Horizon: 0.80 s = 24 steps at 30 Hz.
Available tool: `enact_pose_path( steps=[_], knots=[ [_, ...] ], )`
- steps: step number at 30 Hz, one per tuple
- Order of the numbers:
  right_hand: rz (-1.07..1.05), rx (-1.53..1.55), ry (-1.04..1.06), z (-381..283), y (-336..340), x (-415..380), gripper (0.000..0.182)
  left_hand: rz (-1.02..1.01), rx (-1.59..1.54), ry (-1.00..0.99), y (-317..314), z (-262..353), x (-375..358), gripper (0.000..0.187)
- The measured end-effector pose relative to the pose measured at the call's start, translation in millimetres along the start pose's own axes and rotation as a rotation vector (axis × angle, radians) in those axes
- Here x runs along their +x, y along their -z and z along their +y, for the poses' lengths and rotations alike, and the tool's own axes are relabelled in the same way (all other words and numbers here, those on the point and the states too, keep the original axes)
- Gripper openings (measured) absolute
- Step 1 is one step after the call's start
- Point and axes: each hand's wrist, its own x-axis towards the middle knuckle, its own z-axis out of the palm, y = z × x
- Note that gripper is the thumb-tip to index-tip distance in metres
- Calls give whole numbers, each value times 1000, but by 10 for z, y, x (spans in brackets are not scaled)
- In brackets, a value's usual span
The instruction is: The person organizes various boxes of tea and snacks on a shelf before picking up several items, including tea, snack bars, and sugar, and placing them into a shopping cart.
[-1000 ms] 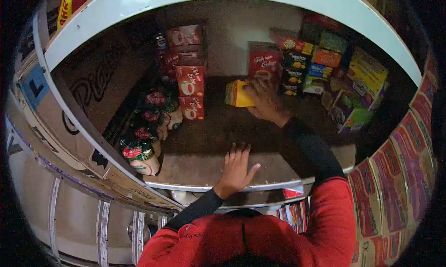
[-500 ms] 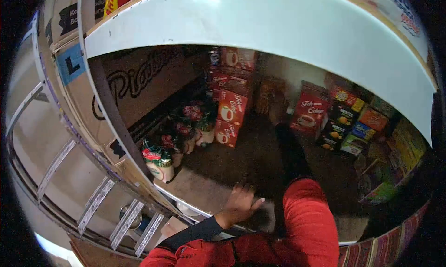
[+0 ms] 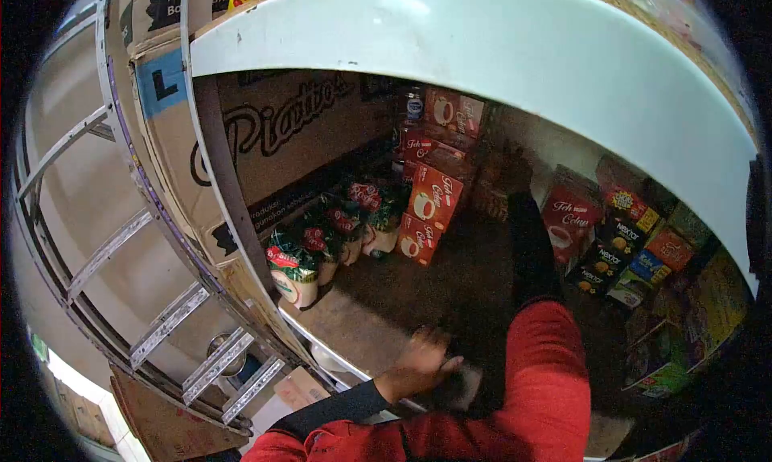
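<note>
My left hand (image 3: pixel 420 362) rests on the front part of the brown shelf board (image 3: pixel 354 297), thumb apart from the fingers and nothing seen in it. Deep in the shelf, my right hand (image 3: pixel 508 163) is raised beside a dim brownish box (image 3: pixel 488 198) at the back. Shadow hides its fingers, so I cannot make out a grip. Left of it stand stacked red and orange tea boxes (image 3: pixel 434 197) marked "Teh Celup". To the right of my forearm leans another red tea box (image 3: pixel 563 221).
Several green-and-white packs (image 3: pixel 293 273) line the left side, before a large "Piattos" carton (image 3: pixel 281 124). Dark Nextar boxes (image 3: pixel 607 257) and other colourful packs stand at right. A white shelf edge (image 3: pixel 482 52) curves overhead. A metal ladder (image 3: pixel 169 325) stands at far left.
The view has shifted, so the shelf contents appear further right. My right hand is higher, by the back boxes. My left hand stays at the shelf front, its fingers a little more bent.
</note>
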Motion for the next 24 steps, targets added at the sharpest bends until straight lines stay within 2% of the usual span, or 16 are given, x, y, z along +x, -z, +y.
enact_pose_path(
  steps=[2, 3, 6, 8, 10, 11, 13, 15, 17, 20, 24],
  knots=[
    [-72, -5, 120, 259, -207, -19, 73, -59, -27, 17, 64, 38, 18, 50],
    [-180, -49, 124, 140, -16, -80, 74, -94, -57, 50, 100, 62, 24, 51],
    [-529, -216, 94, -627, 1087, -352, 75, -145, -76, 94, 37, 19, 11, 52],
    [-644, -279, 51, -999, 1836, -613, 76, -159, -77, 99, -35, 18, 3, 52],
    [-628, -209, -68, -1292, 2573, -911, 77, -2, -41, 50, -27, 18, -26, 55],
    [-640, -226, -89, -1193, 2770, -1124, 77, -19, -61, 37, -58, -2, -45, 55],
    [-488, -171, 63, -872, 3160, -1501, 76, 8, 36, 10, -112, -59, -66, 55],
    [-469, -229, -39, -937, 3898, -1513, 72, -64, -16, 26, -57, -17, -33, 56],
    [-696, -25, -123, -606, 4360, -1456, 75, -145, -62, 49, -52, 10, -54, 58],
    [-697, -54, -178, -11, 4690, -1673, 72, -122, 58, -39, -72, 12, -53, 58],
    [-660, -83, -258, 320, 4905, -1761, 66, -160, 78, -4, -66, 56, -68, 58]
  ],
)
